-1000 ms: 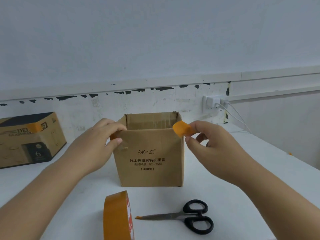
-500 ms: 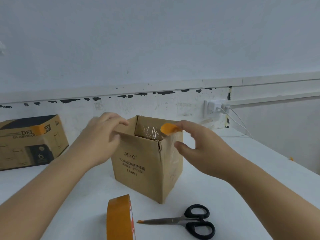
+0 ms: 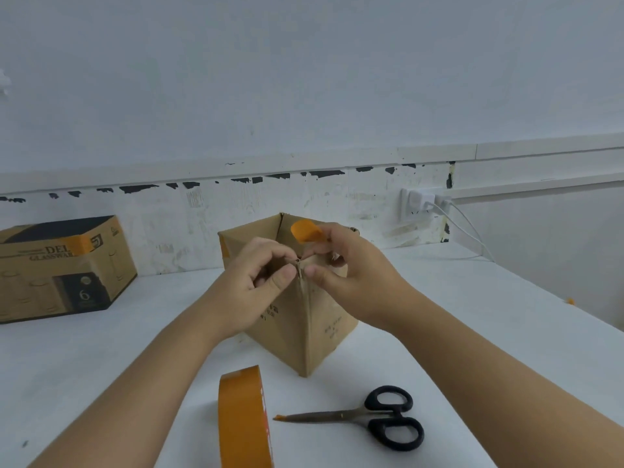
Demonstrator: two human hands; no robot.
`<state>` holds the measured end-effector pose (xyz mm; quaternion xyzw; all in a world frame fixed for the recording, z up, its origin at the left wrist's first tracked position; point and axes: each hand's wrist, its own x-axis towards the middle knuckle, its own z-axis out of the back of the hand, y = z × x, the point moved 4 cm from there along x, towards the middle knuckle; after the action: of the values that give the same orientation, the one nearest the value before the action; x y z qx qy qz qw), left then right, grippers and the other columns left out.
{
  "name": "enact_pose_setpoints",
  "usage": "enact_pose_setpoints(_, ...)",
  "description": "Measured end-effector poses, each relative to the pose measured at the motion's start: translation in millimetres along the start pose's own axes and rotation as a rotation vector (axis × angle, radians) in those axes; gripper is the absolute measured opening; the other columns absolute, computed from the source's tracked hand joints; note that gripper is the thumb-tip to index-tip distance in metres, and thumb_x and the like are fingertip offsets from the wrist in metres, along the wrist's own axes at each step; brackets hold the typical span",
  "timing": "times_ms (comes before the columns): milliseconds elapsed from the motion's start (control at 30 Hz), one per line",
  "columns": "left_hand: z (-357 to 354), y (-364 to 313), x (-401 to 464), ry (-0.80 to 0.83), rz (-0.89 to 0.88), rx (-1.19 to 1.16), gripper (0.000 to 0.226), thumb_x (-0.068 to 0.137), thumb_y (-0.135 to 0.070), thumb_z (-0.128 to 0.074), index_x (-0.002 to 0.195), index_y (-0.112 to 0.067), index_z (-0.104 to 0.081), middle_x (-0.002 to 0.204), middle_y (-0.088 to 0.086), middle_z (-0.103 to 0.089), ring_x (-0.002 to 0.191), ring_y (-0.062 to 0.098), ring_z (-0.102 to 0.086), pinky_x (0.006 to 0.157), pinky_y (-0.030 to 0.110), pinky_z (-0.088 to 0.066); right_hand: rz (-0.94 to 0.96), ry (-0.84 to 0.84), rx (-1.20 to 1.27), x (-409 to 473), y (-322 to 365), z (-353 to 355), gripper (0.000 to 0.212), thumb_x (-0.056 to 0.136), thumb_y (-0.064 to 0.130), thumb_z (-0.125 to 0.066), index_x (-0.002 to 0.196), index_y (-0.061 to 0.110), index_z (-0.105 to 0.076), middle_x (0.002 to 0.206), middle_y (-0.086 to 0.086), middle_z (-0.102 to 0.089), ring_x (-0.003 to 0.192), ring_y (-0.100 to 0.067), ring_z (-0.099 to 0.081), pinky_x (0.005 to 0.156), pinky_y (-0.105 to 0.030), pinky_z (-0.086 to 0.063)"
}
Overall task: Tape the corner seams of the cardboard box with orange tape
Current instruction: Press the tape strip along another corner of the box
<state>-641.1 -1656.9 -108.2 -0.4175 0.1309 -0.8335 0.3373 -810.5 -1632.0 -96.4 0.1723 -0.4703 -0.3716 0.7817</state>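
Cardboard box [image 3: 305,319] sits open-topped on the white table [image 3: 101,359], turned so one corner seam points straight at the camera. Both hands are up at the top of that near corner. The left hand [image 3: 256,282] has its fingers curled and pinches the box edge right at the seam, thumb on the outside. The right hand [image 3: 351,271] pinches the other side of the same corner, and a short piece of orange tape [image 3: 305,231] is stuck up on its fingers, curling above the box rim. There's already an orange strip [image 3: 224,246] on the box's far-left corner.

Closer to the camera, the orange tape roll [image 3: 243,420] stands on edge, with black-handled scissors [image 3: 368,417] lying just beside it, blades pointing at the roll. Off to the left, well apart, is a second printed carton [image 3: 60,268] against the wall.
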Motion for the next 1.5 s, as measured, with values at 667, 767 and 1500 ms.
enact_pose_setpoints(667,-4,-2,5,0.007,-0.028,-0.055,0.01,0.092,-0.032,-0.054,0.094,-0.041,-0.058,0.103,-0.012,-0.053,0.091,-0.005,-0.049,0.075,0.008,-0.039,0.011,-0.085,0.003,-5,-2,-4,0.025,0.09,0.023,-0.062,0.111,0.033,-0.054,0.099,0.021,-0.064,0.1,0.014,-0.052,0.081,-0.001,-0.036)
enact_pose_setpoints(767,-7,-3,4,-0.004,-0.016,-0.029,0.009,0.088,-0.041,-0.051,0.093,-0.038,-0.058,0.104,-0.008,-0.052,0.092,0.001,-0.049,0.075,0.008,-0.04,-0.003,-0.092,-0.005,-2,-2,-6,0.023,0.09,0.024,-0.062,0.11,0.03,-0.054,0.098,0.019,-0.063,0.099,0.014,-0.051,0.079,0.0,-0.037)
enact_pose_setpoints(1500,-3,5,1,0.099,-0.03,0.074,0.046,0.079,-0.042,-0.068,0.111,-0.063,-0.042,0.111,-0.034,-0.039,0.072,0.003,-0.043,0.066,0.014,-0.042,0.084,0.001,-0.188,-11,-1,-6,0.053,0.083,0.019,-0.07,0.131,0.023,-0.046,0.124,0.011,-0.056,0.117,-0.007,-0.048,0.1,-0.028,-0.042)
